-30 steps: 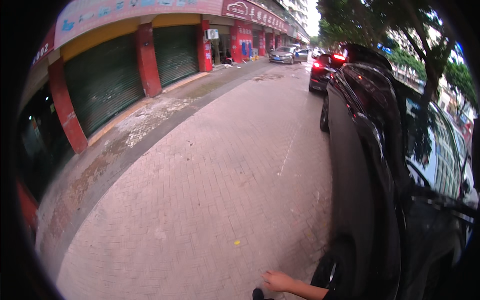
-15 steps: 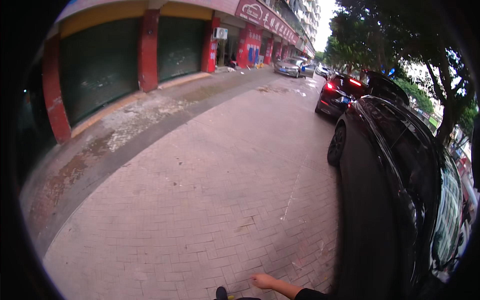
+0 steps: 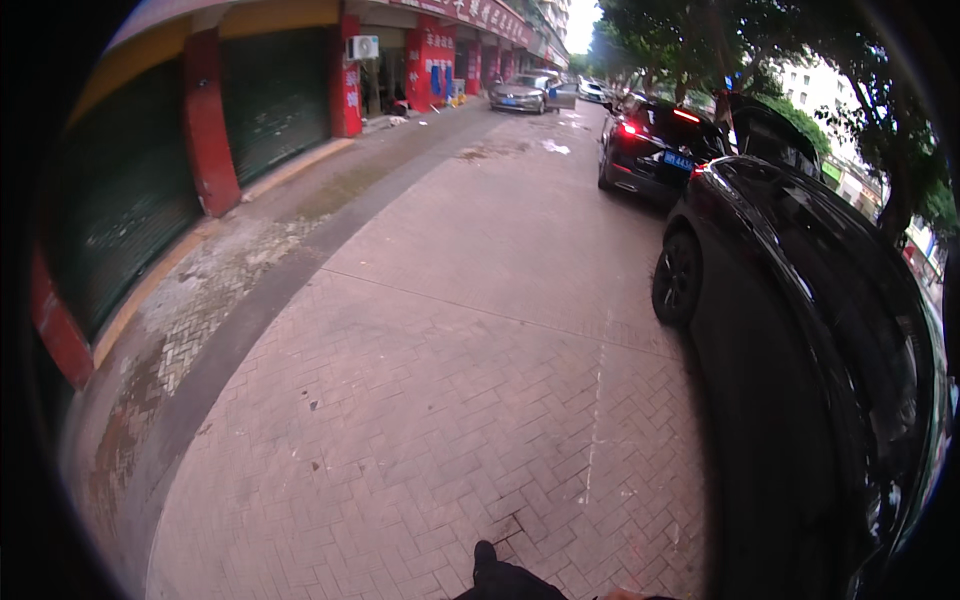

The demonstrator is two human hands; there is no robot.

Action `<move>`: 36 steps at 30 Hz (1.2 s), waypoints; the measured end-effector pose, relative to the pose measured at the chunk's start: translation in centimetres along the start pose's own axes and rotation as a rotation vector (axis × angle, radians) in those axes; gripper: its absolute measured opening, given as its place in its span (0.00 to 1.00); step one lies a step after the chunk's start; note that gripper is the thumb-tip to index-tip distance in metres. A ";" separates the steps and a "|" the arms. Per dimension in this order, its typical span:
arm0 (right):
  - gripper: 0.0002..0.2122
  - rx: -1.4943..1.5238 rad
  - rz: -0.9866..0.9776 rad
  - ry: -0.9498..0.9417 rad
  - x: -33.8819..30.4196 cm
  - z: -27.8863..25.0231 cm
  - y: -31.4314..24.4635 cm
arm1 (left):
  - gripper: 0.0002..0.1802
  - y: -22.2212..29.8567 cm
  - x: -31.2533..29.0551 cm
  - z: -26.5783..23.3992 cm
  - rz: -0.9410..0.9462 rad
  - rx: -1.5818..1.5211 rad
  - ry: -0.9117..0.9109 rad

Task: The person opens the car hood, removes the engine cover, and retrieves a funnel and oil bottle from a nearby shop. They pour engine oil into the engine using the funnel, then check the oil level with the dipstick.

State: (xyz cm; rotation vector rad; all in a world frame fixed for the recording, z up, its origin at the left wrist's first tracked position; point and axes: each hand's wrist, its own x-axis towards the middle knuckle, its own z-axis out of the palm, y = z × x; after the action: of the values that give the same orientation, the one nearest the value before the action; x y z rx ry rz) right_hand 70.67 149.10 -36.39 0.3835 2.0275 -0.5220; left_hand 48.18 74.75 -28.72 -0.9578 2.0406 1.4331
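Just a sliver of my right hand [image 3: 622, 595] shows at the bottom edge, right of my dark-clothed leg [image 3: 512, 582]; its fingers are hidden. It is seen touching nothing, and the paving lies beyond it. Out of sight is my left hand. One dark shoe [image 3: 485, 553] points forward on the pinkish brick paving [image 3: 430, 420]. Nearest on the right is a black car [image 3: 800, 330], its side running along the edge of the view.
A second dark car [image 3: 655, 155] with lit red tail lights stands ahead on the right. Farther off, a grey car [image 3: 522, 92] has a door open. Dark green roller shutters [image 3: 120, 190] between red pillars [image 3: 208, 125] line the left. Trees [image 3: 880, 130] overhang the right.
My right hand and forearm have dropped almost wholly out of the lower edge. My shoe and leg have come further into view. The cars and shopfronts ahead have shifted left and appear nearer.
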 end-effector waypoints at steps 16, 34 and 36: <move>0.18 0.771 0.009 0.408 35.0 -76.4 -29.9 | 0.34 59.5 43.1 29.7 -0.130 0.302 -0.331; 0.09 -0.247 -0.171 0.371 70.7 -140.5 -32.9 | 0.41 130.1 78.2 59.5 -0.121 0.429 -0.413; 0.11 0.552 0.013 0.489 74.7 -156.7 -36.9 | 0.40 135.9 81.9 64.5 -0.169 0.415 -0.446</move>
State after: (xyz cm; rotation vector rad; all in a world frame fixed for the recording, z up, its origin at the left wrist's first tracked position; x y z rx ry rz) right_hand -98.53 201.39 -25.77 0.9289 2.3161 -1.0661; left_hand -109.46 141.54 -25.98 -0.5589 1.7721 0.9719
